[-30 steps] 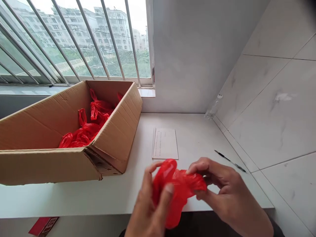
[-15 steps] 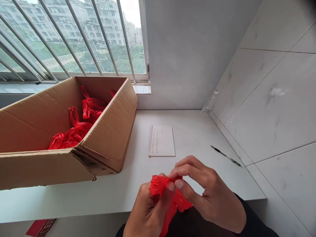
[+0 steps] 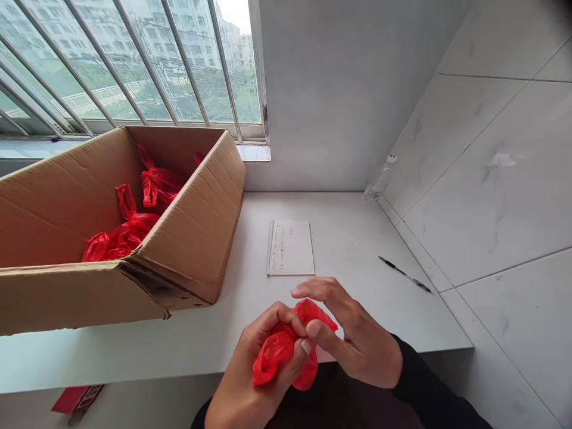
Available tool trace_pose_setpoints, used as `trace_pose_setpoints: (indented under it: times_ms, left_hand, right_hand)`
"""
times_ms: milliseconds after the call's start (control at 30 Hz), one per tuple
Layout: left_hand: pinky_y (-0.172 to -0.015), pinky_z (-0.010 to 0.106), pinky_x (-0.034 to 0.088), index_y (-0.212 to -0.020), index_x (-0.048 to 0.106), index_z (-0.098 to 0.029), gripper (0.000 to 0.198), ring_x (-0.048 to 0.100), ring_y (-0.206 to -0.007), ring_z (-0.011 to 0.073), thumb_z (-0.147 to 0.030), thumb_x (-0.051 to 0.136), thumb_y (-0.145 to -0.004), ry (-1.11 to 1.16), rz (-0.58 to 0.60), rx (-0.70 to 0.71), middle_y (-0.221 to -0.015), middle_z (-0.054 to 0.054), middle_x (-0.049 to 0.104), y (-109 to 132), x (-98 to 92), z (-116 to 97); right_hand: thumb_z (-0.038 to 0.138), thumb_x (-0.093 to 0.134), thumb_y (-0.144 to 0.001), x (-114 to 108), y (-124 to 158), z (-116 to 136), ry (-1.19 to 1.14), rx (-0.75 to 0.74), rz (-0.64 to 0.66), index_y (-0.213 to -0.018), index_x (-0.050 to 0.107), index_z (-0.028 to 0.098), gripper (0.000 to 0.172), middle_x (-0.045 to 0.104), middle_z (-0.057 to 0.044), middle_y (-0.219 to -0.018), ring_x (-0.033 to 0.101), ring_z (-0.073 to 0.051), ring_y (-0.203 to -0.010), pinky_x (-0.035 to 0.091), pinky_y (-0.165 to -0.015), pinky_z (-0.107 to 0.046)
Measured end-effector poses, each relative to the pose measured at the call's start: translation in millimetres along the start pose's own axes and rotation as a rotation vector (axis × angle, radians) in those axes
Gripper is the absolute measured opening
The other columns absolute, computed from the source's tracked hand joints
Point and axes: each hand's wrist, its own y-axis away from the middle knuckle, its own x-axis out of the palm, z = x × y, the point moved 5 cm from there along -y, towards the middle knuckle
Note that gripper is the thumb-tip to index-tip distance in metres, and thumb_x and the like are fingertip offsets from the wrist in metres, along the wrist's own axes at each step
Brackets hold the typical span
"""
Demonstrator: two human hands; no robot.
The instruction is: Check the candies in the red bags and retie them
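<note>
Low in the head view, a crumpled red plastic bag (image 3: pixel 273 356) is bunched up in my left hand (image 3: pixel 250 369). The thumb and index finger of that hand pinch it, and part of the bag bulges out below. My right hand (image 3: pixel 357 336) is close beside it, fingers stretched out and apart. Its thumb tip touches the bag near my left fingertips, and a red fold of the bag lies between thumb and index finger. The bag's lower end and any contents are partly hidden by my hands.
On the left of the white table (image 3: pixel 348 232), a cardboard box (image 3: pixel 187 226) holds several red plastic bags (image 3: pixel 134 229). Farther back lie a notebook (image 3: pixel 291 249), a pen (image 3: pixel 404 274) and a clear bottle (image 3: pixel 378 182). A barred window (image 3: pixel 147 65) and tiled wall (image 3: pixel 504 167) enclose the corner.
My left hand has turned and now grips the bag with its index finger curled over. My right hand has loosened its pinch and shifted left, its index finger stretched out. The view has tilted slightly.
</note>
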Motion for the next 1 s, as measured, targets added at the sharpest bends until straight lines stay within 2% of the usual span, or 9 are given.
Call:
trace_pose_setpoints:
  times_ms: [100,167,233,367,467,567,700,867,1000]
  left_hand:
    - [-0.068,0.024,0.049,-0.094,0.057,-0.023,0.004,0.058,-0.071,0.0129,-0.025,0.056,-0.092,-0.150,0.007,0.079,-0.086,0.001,0.062,2,-2.8,1]
    - [-0.066,0.022,0.049,-0.101,0.058,-0.024,0.017,0.061,-0.075,0.0137,-0.014,0.055,-0.088,-0.311,-0.058,0.187,-0.090,0.001,0.064,2,-6.3,2]
    - [-0.066,0.022,0.050,-0.107,0.058,-0.025,0.031,0.063,-0.080,0.0144,-0.005,0.054,-0.083,-0.456,-0.144,0.332,-0.094,0.002,0.064,1,-7.6,3]
    - [-0.072,0.020,0.052,-0.117,0.057,-0.026,0.042,0.064,-0.094,0.0145,0.001,0.050,-0.086,-0.592,-0.288,0.567,-0.109,0.006,0.061,1,-6.3,8]
    - [-0.072,0.019,0.051,-0.117,0.058,-0.026,0.041,0.063,-0.093,0.0127,0.002,0.051,-0.088,-0.613,-0.327,0.610,-0.107,0.005,0.057,3,-8.1,10]
    - [-0.077,0.018,0.051,-0.120,0.059,-0.027,0.042,0.062,-0.094,0.0115,0.000,0.053,-0.088,-0.619,-0.268,0.580,-0.107,0.004,0.055,4,-9.7,10]
    - [-0.088,0.022,0.051,-0.133,0.055,-0.031,0.048,0.062,-0.106,0.0141,-0.008,0.055,-0.091,-0.635,-0.220,0.526,-0.118,0.004,0.058,3,-10.1,12]
    - [-0.103,0.035,0.047,-0.148,0.042,-0.032,0.056,0.054,-0.124,0.0207,-0.013,0.048,-0.096,-0.743,-0.292,0.553,-0.136,0.006,0.056,8,-15.3,26]
    - [-0.119,0.058,0.024,-0.151,0.039,-0.029,0.061,0.036,-0.143,0.0329,-0.011,0.050,-0.094,-1.014,-0.420,0.630,-0.154,0.009,0.043,21,-25.0,44]
  right_hand:
    - [0.034,0.044,-0.102,4,-1,-17,-0.036,0.154,0.039,-0.118,0.061,0.022,0.026,0.066,-0.002,-0.102,0.062,-0.013,-0.090,0.048,-0.085,-0.027]
    - [0.037,0.039,-0.103,5,0,-23,-0.063,0.234,0.052,-0.107,0.064,0.021,0.030,0.061,0.002,-0.081,0.056,-0.011,-0.069,0.046,-0.069,-0.025]
    - [0.037,0.037,-0.103,7,0,-27,-0.083,0.271,0.081,-0.111,0.063,0.021,0.032,0.050,0.005,-0.066,0.044,-0.009,-0.057,0.040,-0.059,-0.024]
    - [0.029,0.040,-0.100,16,-2,-33,-0.123,0.266,0.223,-0.132,0.054,0.020,0.036,0.044,0.007,-0.062,0.038,-0.009,-0.055,0.037,-0.057,-0.023]
    - [0.028,0.046,-0.098,18,-2,-37,-0.138,0.264,0.275,-0.116,0.063,0.019,0.027,0.052,0.005,-0.067,0.044,-0.009,-0.059,0.040,-0.060,-0.024]
    - [0.029,0.051,-0.096,11,-4,-36,-0.130,0.265,0.167,-0.097,0.063,0.019,0.016,0.061,0.002,-0.079,0.054,-0.011,-0.072,0.046,-0.070,-0.026]
    - [0.032,0.047,-0.100,1,-6,-27,-0.115,0.235,0.014,-0.096,0.058,0.020,0.017,0.065,-0.004,-0.099,0.060,-0.016,-0.093,0.050,-0.087,-0.033]
    - [0.033,0.041,-0.102,-4,-2,-21,-0.032,0.219,-0.091,-0.094,0.050,0.022,0.017,0.059,0.001,-0.085,0.056,-0.013,-0.076,0.048,-0.073,-0.027]
    - [0.033,0.042,-0.101,-24,11,-43,0.245,0.220,-0.209,-0.095,0.051,0.022,0.016,0.057,-0.001,-0.087,0.054,-0.015,-0.079,0.045,-0.069,-0.028]
